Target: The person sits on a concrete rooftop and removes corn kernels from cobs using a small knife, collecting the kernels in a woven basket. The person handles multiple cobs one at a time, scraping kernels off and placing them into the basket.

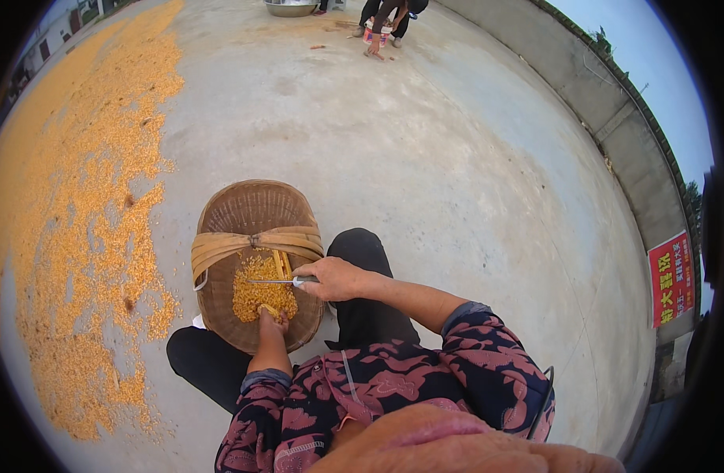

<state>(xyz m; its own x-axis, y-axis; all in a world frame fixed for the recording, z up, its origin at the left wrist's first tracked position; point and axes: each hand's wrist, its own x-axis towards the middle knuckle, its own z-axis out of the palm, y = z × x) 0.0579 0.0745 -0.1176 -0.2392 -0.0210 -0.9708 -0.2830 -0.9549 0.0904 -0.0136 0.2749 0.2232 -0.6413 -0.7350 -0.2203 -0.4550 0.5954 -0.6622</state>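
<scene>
A woven bamboo basket (252, 207) stands on the concrete before me, with a broad split-bamboo handle (220, 245) arching across its middle. Loose yellow corn kernels (250, 298) lie in its near half. Low inside the basket, my left hand (271, 325) grips an ear of corn (271, 310), partly hidden by the fingers. My right hand (335, 277) holds a screwdriver (273, 282) by its handle, the thin metal shaft pointing left above the kernels. Long yellow pieces, apparently corn cobs (281, 263), rest beside the handle, just beyond the screwdriver.
Corn kernels (102, 165) are spread over the concrete (397, 148) along the left. Far ahead, a person (391, 15) bends to the ground with a bucket (377, 34), near a metal basin (291, 8). A wall (610, 112) bearing a red banner (672, 281) runs along the right.
</scene>
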